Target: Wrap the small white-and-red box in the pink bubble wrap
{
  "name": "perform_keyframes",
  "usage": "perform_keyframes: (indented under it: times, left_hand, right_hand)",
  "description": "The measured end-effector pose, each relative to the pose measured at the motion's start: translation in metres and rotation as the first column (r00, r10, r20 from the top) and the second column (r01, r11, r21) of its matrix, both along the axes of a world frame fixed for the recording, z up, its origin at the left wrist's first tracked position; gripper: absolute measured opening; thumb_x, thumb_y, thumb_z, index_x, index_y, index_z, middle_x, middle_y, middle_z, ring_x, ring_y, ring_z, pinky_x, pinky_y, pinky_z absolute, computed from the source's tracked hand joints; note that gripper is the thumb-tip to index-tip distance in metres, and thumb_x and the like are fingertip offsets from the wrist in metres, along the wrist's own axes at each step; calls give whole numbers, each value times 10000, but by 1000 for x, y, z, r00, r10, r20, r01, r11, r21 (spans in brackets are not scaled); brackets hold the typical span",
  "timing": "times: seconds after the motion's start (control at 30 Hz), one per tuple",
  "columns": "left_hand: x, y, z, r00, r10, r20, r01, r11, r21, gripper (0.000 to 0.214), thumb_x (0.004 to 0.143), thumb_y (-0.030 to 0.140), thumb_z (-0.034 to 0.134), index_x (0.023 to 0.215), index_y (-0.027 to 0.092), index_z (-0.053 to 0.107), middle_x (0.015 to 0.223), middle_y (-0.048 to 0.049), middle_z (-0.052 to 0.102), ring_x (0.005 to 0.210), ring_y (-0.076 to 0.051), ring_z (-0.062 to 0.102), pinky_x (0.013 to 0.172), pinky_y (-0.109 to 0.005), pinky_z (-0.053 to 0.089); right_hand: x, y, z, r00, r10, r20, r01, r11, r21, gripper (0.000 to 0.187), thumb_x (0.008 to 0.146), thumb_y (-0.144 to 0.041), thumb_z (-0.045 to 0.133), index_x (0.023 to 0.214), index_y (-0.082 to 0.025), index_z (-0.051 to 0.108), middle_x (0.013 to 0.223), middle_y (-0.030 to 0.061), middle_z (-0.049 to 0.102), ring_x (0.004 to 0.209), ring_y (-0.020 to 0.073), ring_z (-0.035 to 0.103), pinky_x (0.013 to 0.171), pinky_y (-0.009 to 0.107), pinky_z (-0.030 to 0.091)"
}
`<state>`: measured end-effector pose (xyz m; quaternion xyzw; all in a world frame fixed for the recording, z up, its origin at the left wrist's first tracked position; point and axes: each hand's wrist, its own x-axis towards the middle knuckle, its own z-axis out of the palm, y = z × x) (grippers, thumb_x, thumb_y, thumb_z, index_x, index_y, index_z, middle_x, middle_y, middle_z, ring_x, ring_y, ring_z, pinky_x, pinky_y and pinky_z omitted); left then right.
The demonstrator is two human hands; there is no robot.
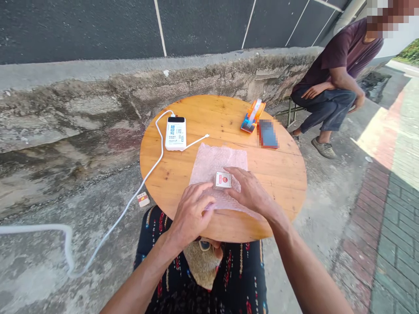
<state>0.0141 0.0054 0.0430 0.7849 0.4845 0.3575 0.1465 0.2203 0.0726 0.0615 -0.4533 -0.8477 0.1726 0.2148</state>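
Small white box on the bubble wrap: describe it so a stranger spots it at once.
On the round wooden table, find the pinkish bubble wrap. On it, between the left hand and the right hand, sits the small white box. Its red round mark and lack of any cable set it apart from the larger white power bank.

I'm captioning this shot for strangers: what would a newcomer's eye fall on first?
Probably the small white box with red print, on pink bubble wrap between the left hand and right hand. Next, perhaps the orange-and-blue tape dispenser at the round wooden table's far right, then the white power bank at its left.
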Motion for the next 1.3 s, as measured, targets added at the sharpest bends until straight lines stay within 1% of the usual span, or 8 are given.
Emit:
perform_keyframes:
  times: [0.2,0.3,0.43,0.7,0.9,1.03,1.17,1.3]
  left_hand:
    - [9,35,21,998,55,32,-52,996,-70,93,798,128,560,785,207,606,1122,-35,639,1051,-198,575,926,-359,429]
    - [14,48,21,994,90,58,-82,988,-132,75,787,145,569,772,201,616,1064,-36,671,1008,-194,602,888,-331,444]
    - [19,56,15,987,127,103,-101,968,-229,56,785,203,585,787,198,641,1023,-39,691,948,-191,624,822,-292,458]
    - [20,61,14,969,191,155,-127,928,-350,131,780,313,607,783,193,658,793,24,675,728,-135,592,661,-222,416]
    - [18,61,15,967,193,168,-115,914,-390,151,761,329,619,751,181,651,674,47,605,649,-112,520,589,-206,363]
    - [19,58,17,962,191,194,-101,912,-398,155,768,326,607,718,180,612,647,58,563,622,-101,489,575,-203,347]
    - [19,56,17,957,196,215,-103,919,-380,130,765,314,608,778,184,601,698,52,578,666,-110,517,615,-208,374]
    - [18,56,13,953,187,238,-91,926,-366,128,771,246,573,875,190,620,795,30,636,737,-127,567,679,-222,409]
  right_hand:
    - [38,-27,15,965,-66,-253,2,969,-246,599,842,-434,605,1379,-271,395,1255,86,597,1148,263,551,956,446,437]
    - [42,-32,3,955,-167,-245,109,966,-234,623,784,-415,676,1340,-257,444,1184,87,631,1099,270,580,947,448,436]
    - [35,-23,-20,871,-354,-340,263,921,-287,389,826,-359,601,1193,-235,565,874,36,682,824,209,643,756,346,495]
    - [26,-15,-32,781,-479,-401,315,856,-410,409,782,-331,588,1156,-166,571,654,-28,546,533,109,459,500,221,371]
    - [29,-23,-37,800,-472,-369,383,877,-291,372,827,-299,552,1180,-183,547,745,-4,597,588,130,524,561,257,434]
    - [19,-45,-15,807,-449,-384,541,823,176,301,857,-182,517,1154,-204,564,1066,88,604,952,222,574,823,389,471]
    - [-7,-53,4,970,-153,-188,206,929,308,340,888,-78,451,1155,-244,579,1080,77,608,983,211,558,859,379,469]
    - [-25,-35,-1,1000,-15,18,9,960,278,281,918,-101,418,1111,-183,604,1128,101,606,1014,236,520,881,388,455]
